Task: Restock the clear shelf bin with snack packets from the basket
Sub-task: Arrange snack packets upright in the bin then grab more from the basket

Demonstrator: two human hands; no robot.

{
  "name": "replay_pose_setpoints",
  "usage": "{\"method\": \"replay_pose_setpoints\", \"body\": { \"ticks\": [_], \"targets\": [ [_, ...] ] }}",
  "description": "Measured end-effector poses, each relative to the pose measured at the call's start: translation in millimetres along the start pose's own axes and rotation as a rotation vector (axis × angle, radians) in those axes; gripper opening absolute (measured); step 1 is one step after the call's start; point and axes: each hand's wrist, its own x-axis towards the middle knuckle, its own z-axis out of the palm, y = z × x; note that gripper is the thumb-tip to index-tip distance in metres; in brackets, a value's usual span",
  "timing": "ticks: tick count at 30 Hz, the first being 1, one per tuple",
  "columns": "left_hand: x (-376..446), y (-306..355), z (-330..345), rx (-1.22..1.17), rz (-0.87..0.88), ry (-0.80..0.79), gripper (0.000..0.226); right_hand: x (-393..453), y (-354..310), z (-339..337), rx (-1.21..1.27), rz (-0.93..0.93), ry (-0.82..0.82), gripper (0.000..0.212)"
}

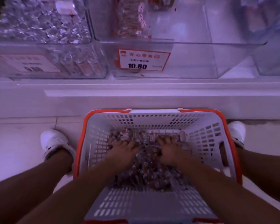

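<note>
Both bare forearms reach down into the white plastic basket with orange rim (205, 136), which sits on the floor between the feet so the load stays close. Left hand (120, 151) and right hand (168, 151) rest on the heap of small clear-wrapped snack packets (145, 172), fingers spread, probably to gather a double scoop. Directly above, the clear plastic shelf bin with the 10.80 price tag (200, 62) stands nearly empty.

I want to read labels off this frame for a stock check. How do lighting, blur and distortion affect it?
Head view: purple-tinted and dim; wide-angle bends the shelf edge; middle price tag reads 10.80, left tag blurred; snack packets smeared, prints unreadable.
</note>
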Motion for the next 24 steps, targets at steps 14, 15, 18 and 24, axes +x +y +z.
{"method": "replay_pose_setpoints", "body": {
  "ticks": [14,15,18,24],
  "targets": [
    [11.5,25.1,57.9,-0.037,-0.034,-0.049,0.055,-8.5,-34.5,22.4,-0.053,-0.240,0.145,0.040],
    [12.8,23.8,60.9,-0.058,-0.043,-0.055,0.055,-6.3,-33.3,16.9,0.036,-0.196,0.180,0.038],
    [14.8,15.0,61.1,-0.274,-0.142,-0.041,0.045,0.6,-27.5,6.1,0.326,0.007,0.324,0.038],
    [14.2,-14.4,42.3,-1.140,-0.487,0.130,0.021,33.5,-33.7,6.8,0.759,0.207,-0.150,0.049]
  ]
}}
